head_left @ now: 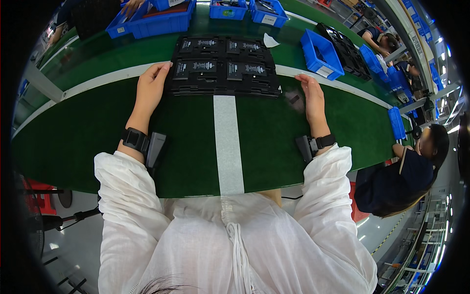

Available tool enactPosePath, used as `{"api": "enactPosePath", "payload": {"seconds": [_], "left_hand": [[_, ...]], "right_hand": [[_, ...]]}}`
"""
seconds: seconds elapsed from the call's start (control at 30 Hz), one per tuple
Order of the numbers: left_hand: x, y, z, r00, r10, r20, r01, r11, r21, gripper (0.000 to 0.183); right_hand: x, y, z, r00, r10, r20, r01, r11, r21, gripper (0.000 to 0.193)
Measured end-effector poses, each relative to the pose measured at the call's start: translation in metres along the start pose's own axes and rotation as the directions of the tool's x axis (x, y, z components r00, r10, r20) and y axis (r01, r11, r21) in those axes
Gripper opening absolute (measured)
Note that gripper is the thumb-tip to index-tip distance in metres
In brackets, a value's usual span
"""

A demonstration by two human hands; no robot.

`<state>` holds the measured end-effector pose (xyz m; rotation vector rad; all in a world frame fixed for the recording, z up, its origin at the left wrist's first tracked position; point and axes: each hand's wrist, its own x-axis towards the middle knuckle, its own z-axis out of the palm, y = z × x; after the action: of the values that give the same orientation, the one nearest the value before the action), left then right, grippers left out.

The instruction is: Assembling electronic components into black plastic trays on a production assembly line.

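Note:
A stack of black plastic trays (pixel 220 90) lies on the green bench in front of me. In the top tray's pockets rest several flat black packs (pixel 195 67) with white print, which look like batteries. At the left side of the stack, my left hand (pixel 152 84) has its fingers closed together on the tray's edge. My right hand (pixel 313 95) is off to the right of the stack, apart from it, with slightly bent fingers and nothing in them. A small dark see-through patch (pixel 295 99) shows on the bench beside it; what it is I cannot tell.
Blue bins (pixel 321 56) stand behind the trays and at the right, beside another black tray stack (pixel 345 51). A white scrap (pixel 270 40) lies behind my tray stack. Pale tape (pixel 228 147) crosses the bench. A co-worker (pixel 404 171) sits at the right; another person's hand (pixel 131 7) is far left.

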<state>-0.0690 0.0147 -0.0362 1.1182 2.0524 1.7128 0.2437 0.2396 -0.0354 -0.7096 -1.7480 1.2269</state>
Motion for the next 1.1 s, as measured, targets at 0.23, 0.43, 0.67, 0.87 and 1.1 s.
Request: {"api": "enactPosePath", "payload": {"seconds": [0.23,0.43,0.67,0.87,1.1], "left_hand": [[-0.001,0.003,0.003,0.996,-0.004,-0.085,-0.008,0.989,-0.147,0.025],[-0.001,0.006,-0.003,0.983,-0.182,-0.017,0.162,0.909,-0.383,0.028],[0.001,0.004,-0.005,0.982,-0.188,0.029,0.177,0.842,-0.509,0.025],[-0.004,0.007,0.004,0.971,-0.239,0.030,0.203,0.746,-0.634,0.023],[-0.011,0.014,0.011,0.970,-0.242,0.033,0.219,0.801,-0.557,0.023]], "right_hand": [[-0.011,-0.004,0.001,0.921,-0.198,0.336,0.346,0.812,-0.470,0.036],[-0.008,-0.005,0.003,0.882,-0.111,0.458,0.404,0.678,-0.614,0.042],[-0.001,-0.010,-0.001,0.999,0.008,-0.048,-0.012,0.997,-0.078,0.032],[0.014,-0.030,0.037,0.947,0.142,-0.289,-0.080,0.973,0.217,0.017],[0.010,-0.020,0.069,0.979,0.042,-0.202,-0.040,0.999,0.015,0.017]]}}
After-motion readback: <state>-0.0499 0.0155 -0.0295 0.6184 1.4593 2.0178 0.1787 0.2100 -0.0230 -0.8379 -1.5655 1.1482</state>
